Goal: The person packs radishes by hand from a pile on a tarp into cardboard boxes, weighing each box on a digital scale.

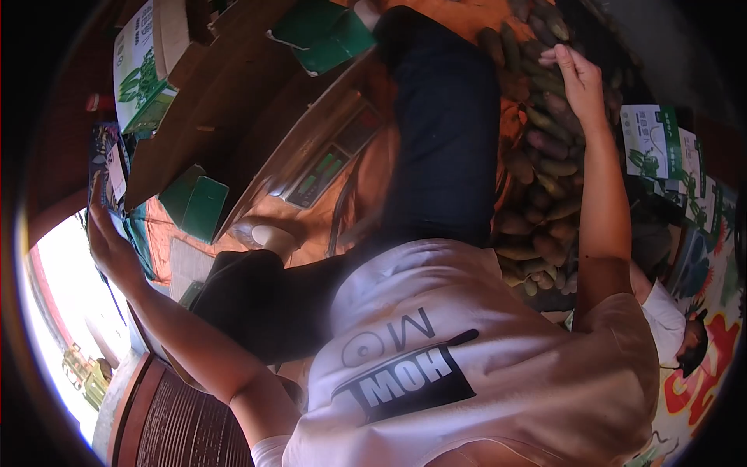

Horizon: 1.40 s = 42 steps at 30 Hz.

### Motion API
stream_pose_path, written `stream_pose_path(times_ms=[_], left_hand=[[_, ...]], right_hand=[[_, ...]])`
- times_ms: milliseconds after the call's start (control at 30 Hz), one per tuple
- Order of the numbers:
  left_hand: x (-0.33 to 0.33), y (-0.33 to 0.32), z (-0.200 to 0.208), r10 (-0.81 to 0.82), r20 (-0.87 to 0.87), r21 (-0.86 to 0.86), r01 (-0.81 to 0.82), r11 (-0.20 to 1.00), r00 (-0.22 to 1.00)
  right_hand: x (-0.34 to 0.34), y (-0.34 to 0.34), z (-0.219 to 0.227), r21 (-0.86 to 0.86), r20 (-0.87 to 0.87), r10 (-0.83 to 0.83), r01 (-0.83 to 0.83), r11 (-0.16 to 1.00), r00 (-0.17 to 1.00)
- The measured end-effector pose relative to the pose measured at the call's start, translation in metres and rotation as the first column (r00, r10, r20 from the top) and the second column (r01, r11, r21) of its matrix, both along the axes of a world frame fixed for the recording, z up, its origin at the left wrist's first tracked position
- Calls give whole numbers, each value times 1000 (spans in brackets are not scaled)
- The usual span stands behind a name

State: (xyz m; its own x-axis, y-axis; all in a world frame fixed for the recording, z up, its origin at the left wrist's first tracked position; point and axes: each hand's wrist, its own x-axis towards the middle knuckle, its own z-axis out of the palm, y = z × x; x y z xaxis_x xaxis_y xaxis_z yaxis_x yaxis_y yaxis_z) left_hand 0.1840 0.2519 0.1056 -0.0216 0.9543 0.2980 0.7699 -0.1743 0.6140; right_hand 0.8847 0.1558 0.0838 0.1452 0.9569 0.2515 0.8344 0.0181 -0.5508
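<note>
My left hand (114, 247) is at the far left with its fingers stretched out and nothing visible in it. Its fingertips are near a dark, patterned package (105, 152) with a pale label; whether they touch it I cannot tell. At the upper right my right hand (582, 82) hovers over or at the edge of a pile of long, green and reddish-brown root vegetables (554, 166). Its thumb stands apart from the fingers, which point left, and no vegetable shows in its grasp. A large open cardboard box (226, 101) with green flaps stands between my left hand and my legs.
A scale (319, 175) with a lit green display lies beside the box, on orange sheeting (311, 241). White-and-green printed cartons (652, 144) stand at the right, another (144, 78) at upper left. Another person (668, 323) is at the right edge. My legs reach across the middle.
</note>
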Motion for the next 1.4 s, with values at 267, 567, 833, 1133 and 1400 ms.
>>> stream_pose_path(times_ms=[267, 567, 833, 1133, 1400], left_hand=[[8, -16, -3, 215, 176, -78, -204, 976, 960], [-77, -17, -41, 47, -90, 32, -44, 998, 995], [-90, -72, -42, 285, -383, -90, -342, 935, 879], [-118, -102, -47, 453, -262, -262, -515, 817, 852], [-101, -75, -47, 409, -300, -176, -472, 864, 862]], right_hand=[[102, -154, -177, -569, -21, -346, 274, 775, 938], [194, -265, -313, -726, 229, -226, 321, 608, 947], [154, -250, -341, -736, 444, -192, 479, 479, 875], [130, -235, -347, -782, 583, 44, 545, 304, 811], [115, -250, -343, -714, 540, -128, 533, 454, 832]])
